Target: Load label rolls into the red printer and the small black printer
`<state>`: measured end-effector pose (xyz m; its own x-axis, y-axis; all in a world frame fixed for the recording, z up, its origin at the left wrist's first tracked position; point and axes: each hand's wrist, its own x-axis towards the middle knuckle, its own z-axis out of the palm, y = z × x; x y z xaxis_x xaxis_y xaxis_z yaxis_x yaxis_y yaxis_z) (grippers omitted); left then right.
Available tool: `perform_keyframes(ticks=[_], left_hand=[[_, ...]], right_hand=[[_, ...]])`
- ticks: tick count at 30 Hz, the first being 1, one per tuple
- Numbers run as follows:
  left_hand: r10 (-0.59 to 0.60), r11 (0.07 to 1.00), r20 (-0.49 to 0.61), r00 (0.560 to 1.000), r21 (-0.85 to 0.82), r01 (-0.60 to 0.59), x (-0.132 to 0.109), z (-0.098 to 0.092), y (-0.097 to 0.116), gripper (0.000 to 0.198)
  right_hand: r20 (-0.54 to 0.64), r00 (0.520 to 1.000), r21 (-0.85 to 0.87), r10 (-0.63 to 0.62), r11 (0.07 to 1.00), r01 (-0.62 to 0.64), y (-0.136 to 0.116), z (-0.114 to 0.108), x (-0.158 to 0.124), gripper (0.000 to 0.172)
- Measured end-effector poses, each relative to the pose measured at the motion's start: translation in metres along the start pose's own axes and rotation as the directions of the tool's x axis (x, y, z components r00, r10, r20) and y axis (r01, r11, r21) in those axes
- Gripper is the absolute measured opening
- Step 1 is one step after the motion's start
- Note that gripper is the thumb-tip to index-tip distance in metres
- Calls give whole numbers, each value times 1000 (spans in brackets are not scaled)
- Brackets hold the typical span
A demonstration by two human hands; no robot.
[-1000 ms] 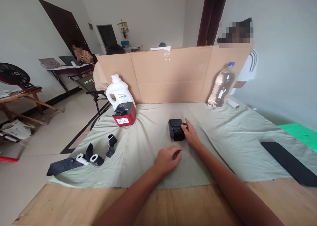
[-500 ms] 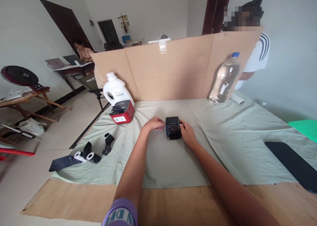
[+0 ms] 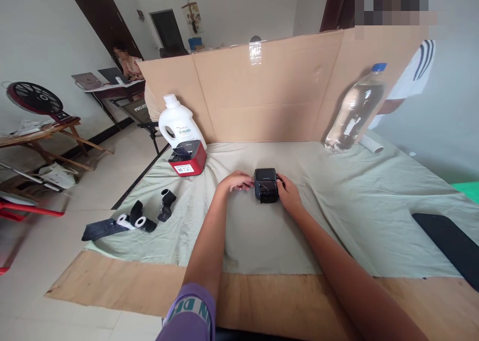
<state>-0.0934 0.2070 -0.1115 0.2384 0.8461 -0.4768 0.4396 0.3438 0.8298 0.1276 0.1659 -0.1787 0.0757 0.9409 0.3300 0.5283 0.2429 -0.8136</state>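
Note:
A small black portable printer (image 3: 266, 187) rests on the green cloth in front of me, with a glossy lower front. Against its right side is my right hand (image 3: 289, 192), closed with thumb and fingers on that edge. My left hand (image 3: 239, 181) is at the opposite side, its fingers curled and bunched with the tips at the printer's left edge. Whether a small thing is pinched between those fingertips is too small to tell.
A red-and-black box-shaped device (image 3: 189, 160) stands before a white detergent bottle (image 3: 179, 121) at the left. Several small rolls (image 3: 140, 224) lie nearer. A cardboard panel (image 3: 262, 96) closes the back, a water bottle (image 3: 355, 111) leaning there. A dark phone-shaped slab (image 3: 445, 246) lies right.
My view has shifted a little, so the whole scene sits differently in the picture. Both hands stay at the printer's sides, with the left fingertips slightly closer to its edge.

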Motion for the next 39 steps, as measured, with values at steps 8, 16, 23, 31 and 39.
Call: perform_keyframes(ticks=[8,16,23,31,39], left_hand=[[-18,999,-41,999,-46,16,6,3,-1,14],[-68,996,-71,995,-66,63,8,7,4,14],[-103,993,-101,990,-62,97,4,10,11,18],[-100,994,-129,987,-61,93,7,13,9,24],[-91,994,-118,989,-63,84,3,15,11,32]], right_hand=[[-3,1000,-11,-13,1000,13,-1,0,0,49],[23,999,-22,-33,999,34,0,0,0,51],[16,999,-8,-30,999,31,1,0,0,50],[17,1000,-1,-24,1000,24,1,1,1,48],[23,1000,0,-19,1000,19,-2,0,-1,49]])
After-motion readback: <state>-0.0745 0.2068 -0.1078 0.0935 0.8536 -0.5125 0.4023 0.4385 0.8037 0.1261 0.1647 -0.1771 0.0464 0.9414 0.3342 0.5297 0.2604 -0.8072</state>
